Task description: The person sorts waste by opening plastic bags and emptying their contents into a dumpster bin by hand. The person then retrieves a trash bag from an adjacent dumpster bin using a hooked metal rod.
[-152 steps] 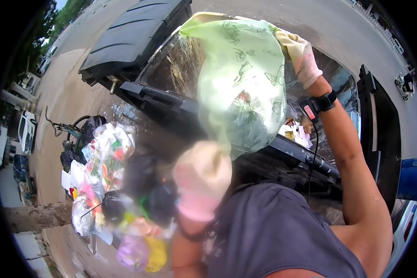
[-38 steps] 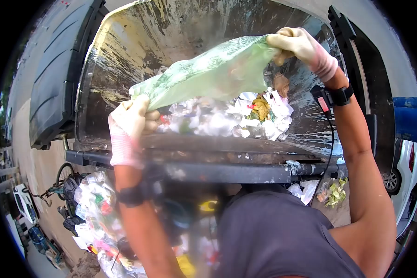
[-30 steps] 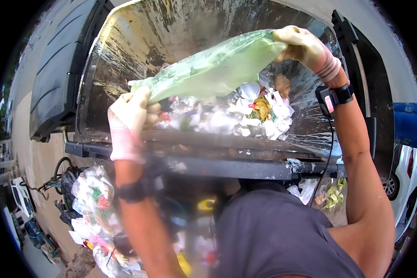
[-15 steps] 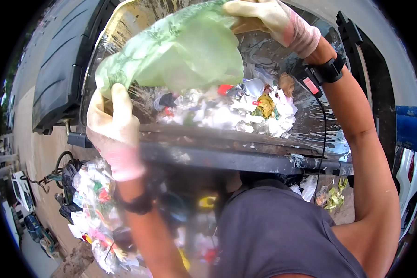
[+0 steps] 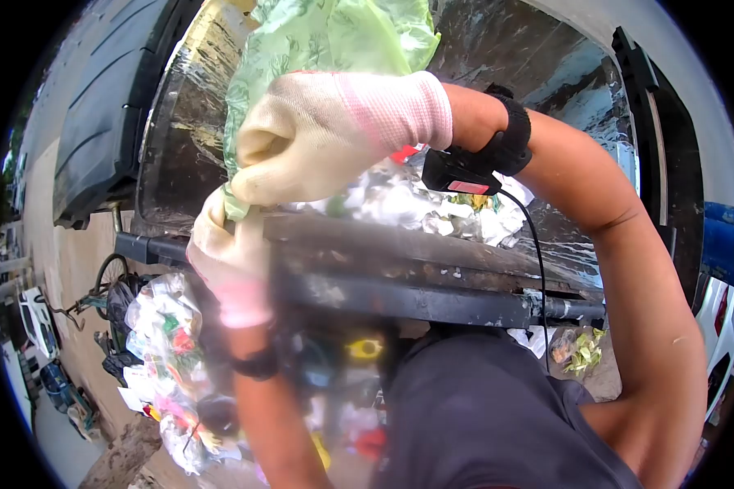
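A thin, pale green plastic bag (image 5: 326,37) hangs over the open dumpster, crumpled and narrowing toward my hands. My right hand (image 5: 310,134), in a cream knit glove with a pink cuff, is closed on the bag's edge. Just below it, my left hand (image 5: 224,244), gloved alike, pinches the bag's lower corner. The hands almost touch. Loose white and coloured rubbish (image 5: 400,200) lies in the dumpster (image 5: 432,289) behind them, partly covered by my right wrist.
The dumpster's black lid (image 5: 106,106) hangs to the left. Clear bags of mixed rubbish (image 5: 167,334) stand at lower left, near a bicycle (image 5: 110,277). Leafy scraps (image 5: 583,350) lie by my right side. A cable (image 5: 538,261) runs down from a device on my right wrist.
My right hand has moved left and down to beside my left hand, still holding the bag. The stretched bag has bunched up between them. My left hand has shifted slightly down and right.
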A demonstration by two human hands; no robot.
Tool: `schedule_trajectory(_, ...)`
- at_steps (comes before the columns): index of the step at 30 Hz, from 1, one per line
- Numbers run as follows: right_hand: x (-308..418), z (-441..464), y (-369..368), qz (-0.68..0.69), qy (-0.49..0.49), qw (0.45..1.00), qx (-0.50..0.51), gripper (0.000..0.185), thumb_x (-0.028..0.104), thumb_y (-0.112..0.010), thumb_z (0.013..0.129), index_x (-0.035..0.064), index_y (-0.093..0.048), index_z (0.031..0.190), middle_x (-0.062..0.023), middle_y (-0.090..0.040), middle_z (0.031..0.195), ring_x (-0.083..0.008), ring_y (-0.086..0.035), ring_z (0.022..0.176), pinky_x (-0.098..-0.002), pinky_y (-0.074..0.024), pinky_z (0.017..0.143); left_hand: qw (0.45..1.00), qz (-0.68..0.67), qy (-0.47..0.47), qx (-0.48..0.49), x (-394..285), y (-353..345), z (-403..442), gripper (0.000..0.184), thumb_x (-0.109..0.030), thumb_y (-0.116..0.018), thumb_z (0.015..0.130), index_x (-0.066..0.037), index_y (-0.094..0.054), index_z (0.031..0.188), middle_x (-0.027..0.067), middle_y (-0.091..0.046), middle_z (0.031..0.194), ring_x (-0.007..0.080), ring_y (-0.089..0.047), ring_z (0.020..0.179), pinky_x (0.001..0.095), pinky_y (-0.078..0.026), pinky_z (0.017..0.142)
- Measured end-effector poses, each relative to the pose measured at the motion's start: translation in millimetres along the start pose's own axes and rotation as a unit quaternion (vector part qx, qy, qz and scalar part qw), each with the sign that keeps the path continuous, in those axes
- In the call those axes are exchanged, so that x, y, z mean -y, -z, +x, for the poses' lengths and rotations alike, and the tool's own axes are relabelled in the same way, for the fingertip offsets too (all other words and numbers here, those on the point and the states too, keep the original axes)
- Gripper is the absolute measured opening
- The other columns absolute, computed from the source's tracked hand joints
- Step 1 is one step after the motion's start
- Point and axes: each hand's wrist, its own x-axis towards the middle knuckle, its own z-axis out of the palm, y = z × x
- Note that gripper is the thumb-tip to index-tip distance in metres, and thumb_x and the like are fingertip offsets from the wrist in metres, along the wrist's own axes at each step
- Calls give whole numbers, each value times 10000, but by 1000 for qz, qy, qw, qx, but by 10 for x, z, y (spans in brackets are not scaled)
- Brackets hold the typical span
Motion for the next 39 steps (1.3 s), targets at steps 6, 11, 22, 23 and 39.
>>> schedule_trajectory(6, -1561, -560, -35, 306, -153, 939, -44, 339, 281, -659, 988, 52, -718, 1231, -62, -747, 1097, -123, -681, 991, -288, -567, 866, 990, -70, 120, -21, 622, -148, -61, 148, -115, -666, 951, -6, -734, 1025, 39, -751, 863, 118, -676, 787, 270, -519, 775)
schedule_trajectory(11, -4965, -2214, -519, 203, -470, 764, -392, 246, 107, -716, 860, 40, -743, 1096, -70, -732, 938, -175, -673, 806, -307, -538, 717, 987, -96, 105, -77, 570, -220, -8, 148, -97, -655, 975, 23, -713, 1037, 52, -751, 878, 125, -670, 805, 259, -509, 805)
schedule_trajectory(22, -5609, -2062, -1371, 8, -726, 636, -261, 793, 486, -738, 831, 19, -562, 1448, -216, -584, 1463, -334, -558, 1370, -415, -432, 1140, 967, 204, 107, -104, 694, -113, -162, 254, -37, -539, 968, 44, -756, 1071, 122, -741, 1045, 198, -676, 947, 339, -517, 902)
schedule_trajectory(23, -5895, -2040, -1469, 3, -722, 647, -246, 808, 508, -737, 853, 6, -547, 1457, -206, -606, 1444, -312, -555, 1377, -407, -418, 1149, 954, 287, 60, -66, 738, -34, -197, 275, -19, -519, 964, 42, -752, 1097, 127, -735, 1057, 209, -678, 951, 344, -518, 906)
schedule_trajectory(39, -3821, -2396, -1449, -246, -438, 835, -224, 251, 227, -786, 739, 92, -737, 945, -141, -580, 1463, -384, -597, 1259, -414, -474, 1064, 972, 223, -4, -71, 874, -38, -215, 246, -50, -531, 973, 30, -743, 1068, 112, -687, 1048, 241, -626, 974, 357, -467, 893)
